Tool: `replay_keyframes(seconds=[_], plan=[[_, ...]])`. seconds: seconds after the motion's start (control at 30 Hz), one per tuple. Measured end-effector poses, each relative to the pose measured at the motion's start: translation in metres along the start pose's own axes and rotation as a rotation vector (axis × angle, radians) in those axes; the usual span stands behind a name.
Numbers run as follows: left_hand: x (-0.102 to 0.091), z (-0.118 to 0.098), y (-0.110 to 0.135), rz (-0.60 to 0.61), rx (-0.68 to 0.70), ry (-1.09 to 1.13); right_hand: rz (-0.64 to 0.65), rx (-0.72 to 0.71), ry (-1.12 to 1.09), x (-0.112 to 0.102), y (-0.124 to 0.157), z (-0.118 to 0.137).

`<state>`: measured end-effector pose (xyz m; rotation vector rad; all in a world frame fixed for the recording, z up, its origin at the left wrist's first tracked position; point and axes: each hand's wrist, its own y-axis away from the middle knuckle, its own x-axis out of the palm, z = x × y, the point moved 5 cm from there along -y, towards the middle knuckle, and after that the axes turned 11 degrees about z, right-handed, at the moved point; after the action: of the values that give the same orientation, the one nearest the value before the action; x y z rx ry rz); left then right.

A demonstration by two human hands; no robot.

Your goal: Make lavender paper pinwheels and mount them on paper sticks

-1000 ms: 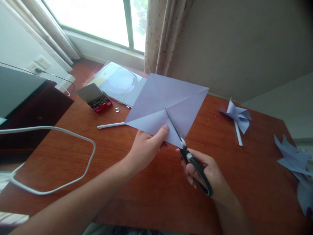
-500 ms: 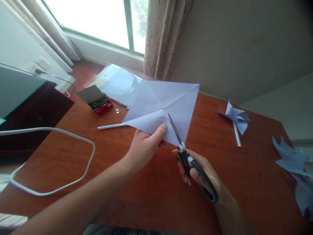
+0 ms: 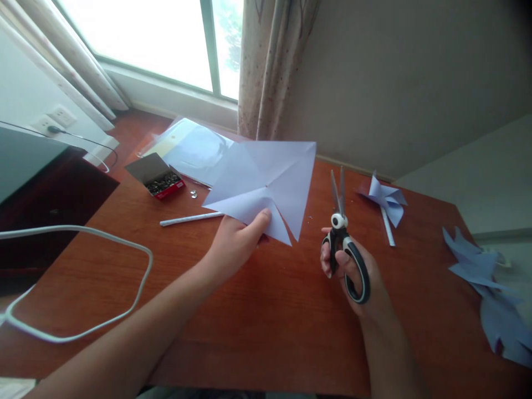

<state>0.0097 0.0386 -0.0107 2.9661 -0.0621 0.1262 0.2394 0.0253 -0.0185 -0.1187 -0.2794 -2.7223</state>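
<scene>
My left hand [image 3: 236,244] pinches the near edge of a pale lilac square of paper [image 3: 266,177], creased along its diagonals and cut in from a corner; it holds the sheet tilted just above the wooden table [image 3: 257,310]. To the right of the sheet, my right hand [image 3: 353,271] grips black-handled scissors [image 3: 343,233]. Their blades point away from me, slightly apart, and are clear of the paper.
A finished paper pinwheel [image 3: 386,202] on a white stick lies at the back right. Lilac paper scraps [image 3: 490,288] sit at the right edge. An open box of pins [image 3: 160,180], a white rolled stick [image 3: 189,219], a plastic sleeve [image 3: 193,147] and a white cable [image 3: 83,277] lie to the left.
The scissors have come out of the cut in the paper and moved right, blades now pointing up and away. The left hand has turned the sheet and shifted it slightly left.
</scene>
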Motion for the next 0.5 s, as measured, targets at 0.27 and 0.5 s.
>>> replay_keyframes(seconds=[0.27, 0.5], plan=[[0.015, -0.006, 0.000, 0.460, 0.135, -0.387, -0.330, -0.114, -0.027, -0.043, 0.000, 0.011], [0.009, -0.003, 0.002, 0.434, 0.010, -0.316, -0.310, -0.076, 0.089, -0.045, -0.002, 0.011]])
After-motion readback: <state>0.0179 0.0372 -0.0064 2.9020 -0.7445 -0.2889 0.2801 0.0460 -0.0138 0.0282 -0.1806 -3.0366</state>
